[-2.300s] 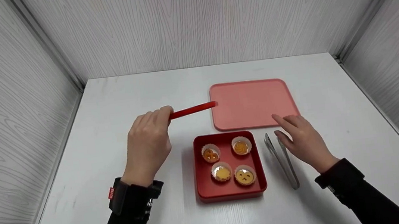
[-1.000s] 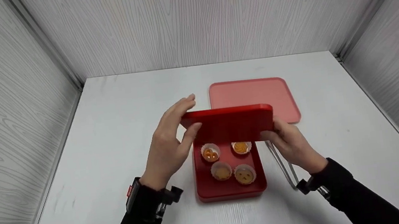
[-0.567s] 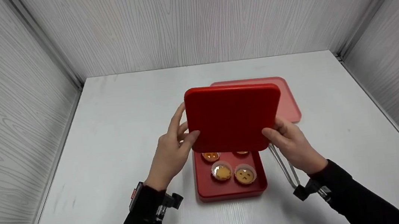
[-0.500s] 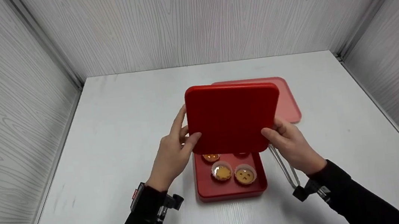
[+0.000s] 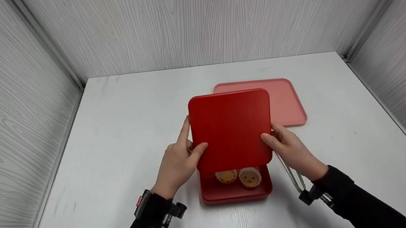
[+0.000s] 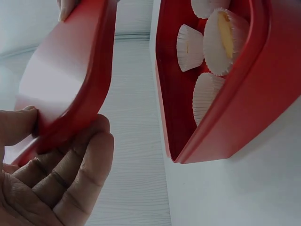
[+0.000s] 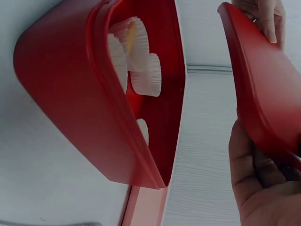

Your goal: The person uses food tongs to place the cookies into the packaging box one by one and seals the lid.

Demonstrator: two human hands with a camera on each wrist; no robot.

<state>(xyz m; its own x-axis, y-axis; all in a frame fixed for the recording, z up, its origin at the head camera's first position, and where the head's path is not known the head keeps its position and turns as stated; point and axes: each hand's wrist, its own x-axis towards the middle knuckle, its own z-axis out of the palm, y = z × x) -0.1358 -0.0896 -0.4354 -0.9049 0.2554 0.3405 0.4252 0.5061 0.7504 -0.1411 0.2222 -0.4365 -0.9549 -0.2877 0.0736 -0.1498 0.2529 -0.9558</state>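
Both hands hold a red rectangular lid (image 5: 231,130) by its two sides, above a deep red box (image 5: 235,195). My left hand (image 5: 178,165) pinches the lid's left edge, thumb on top and fingers beneath. The right hand (image 5: 294,150) grips the opposite edge in the same way. In the head view the lid covers the rear of the box. Two small pastries in paper cups show at the front, one a yellow tart with a face (image 5: 250,178). Both wrist views show a gap between lid and box, with white paper cups (image 6: 190,48) inside.
A flat pink tray (image 5: 286,100) lies behind the box, partly hidden by the lid. Metal tongs (image 5: 290,174) rest right of the box, partly under the right hand and wrist. Grey wood-patterned panels (image 5: 185,24) enclose the white table (image 5: 129,107) at the back and sides.
Earlier the left hand alone held the lid edge-on while the right hand was free. The right hand took its other side; the lid was tilted up, then levelled and lowered toward the box.
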